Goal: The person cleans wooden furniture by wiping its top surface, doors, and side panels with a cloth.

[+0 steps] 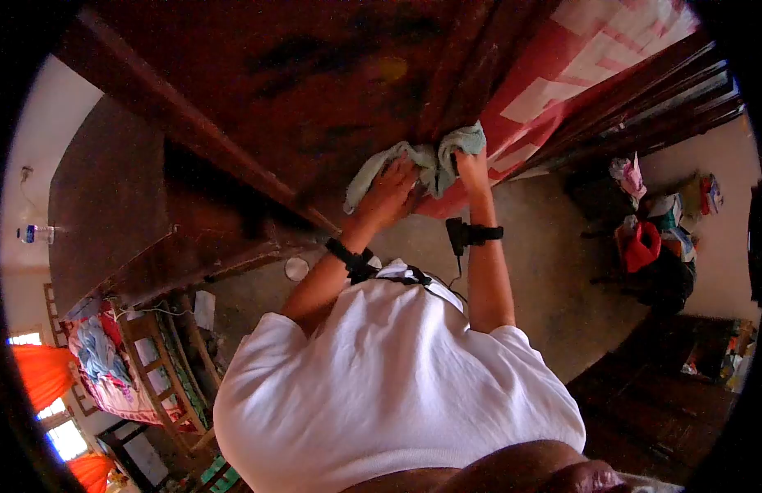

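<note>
A pale green cloth (371, 174) lies bunched against the edge of a dark reddish-brown wooden panel (315, 107). My left hand (391, 194) presses on the left part of the cloth, its fingers resting over the fabric. The other end is gathered in my right hand (473, 168), whose fingers are wrapped in the folds and partly hidden. Beside my right hand is a red sheet with pale blocks (525, 107). Black straps with small devices circle both wrists.
A dark wooden cabinet (110, 197) stands at left, with a wooden ladder-like frame (155, 353) and bedding (110, 370) below it. Bags and clothes (641, 246) are piled at right. A round white object (296, 269) is on the floor near my left arm.
</note>
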A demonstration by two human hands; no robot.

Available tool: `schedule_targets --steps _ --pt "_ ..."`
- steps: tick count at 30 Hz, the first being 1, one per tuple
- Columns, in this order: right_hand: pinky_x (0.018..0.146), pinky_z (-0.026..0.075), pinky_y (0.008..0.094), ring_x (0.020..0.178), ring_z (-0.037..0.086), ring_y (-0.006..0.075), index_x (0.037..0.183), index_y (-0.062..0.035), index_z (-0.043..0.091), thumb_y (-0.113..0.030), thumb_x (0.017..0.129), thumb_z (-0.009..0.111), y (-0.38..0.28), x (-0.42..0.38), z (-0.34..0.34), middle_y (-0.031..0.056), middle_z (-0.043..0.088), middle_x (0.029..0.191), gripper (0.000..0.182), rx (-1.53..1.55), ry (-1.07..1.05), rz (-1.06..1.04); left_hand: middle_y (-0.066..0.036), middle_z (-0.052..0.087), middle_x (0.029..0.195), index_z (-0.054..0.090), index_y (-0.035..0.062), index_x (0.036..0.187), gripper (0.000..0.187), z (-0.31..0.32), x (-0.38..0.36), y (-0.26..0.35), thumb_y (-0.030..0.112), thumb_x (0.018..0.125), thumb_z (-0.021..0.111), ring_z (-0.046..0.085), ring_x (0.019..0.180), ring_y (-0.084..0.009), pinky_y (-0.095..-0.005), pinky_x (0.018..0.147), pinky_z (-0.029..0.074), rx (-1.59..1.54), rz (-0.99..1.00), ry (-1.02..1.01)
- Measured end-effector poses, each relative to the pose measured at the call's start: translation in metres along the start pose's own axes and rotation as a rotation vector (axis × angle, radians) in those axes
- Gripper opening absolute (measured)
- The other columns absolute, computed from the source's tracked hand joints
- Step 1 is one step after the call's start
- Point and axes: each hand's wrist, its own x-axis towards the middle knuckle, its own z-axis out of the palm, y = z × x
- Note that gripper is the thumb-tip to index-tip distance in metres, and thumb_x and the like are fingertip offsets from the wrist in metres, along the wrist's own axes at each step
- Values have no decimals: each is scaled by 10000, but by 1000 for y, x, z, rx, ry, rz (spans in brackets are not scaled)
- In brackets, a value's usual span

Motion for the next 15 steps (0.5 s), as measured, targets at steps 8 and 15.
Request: schedule_targets --steps 8,15 --pt "662 379 297 733 401 146 890 -31 488 -28 788 488 -56 15 0 7 471 826 102 374 151 201 -184 493 1274 503 6 1250 522 1 -2 13 129 766 656 370 1299 -391 -513 1071 283 11 -48 191" --pt "826 462 296 930 574 185 1088 6 604 -29 738 619 -85 60 -31 88 607 1065 352 135 389 -153 -150 518 1209 574 53 1161 436 -85 58 23 163 747 659 428 1227 -373 -576 1040 276 186 3 427"
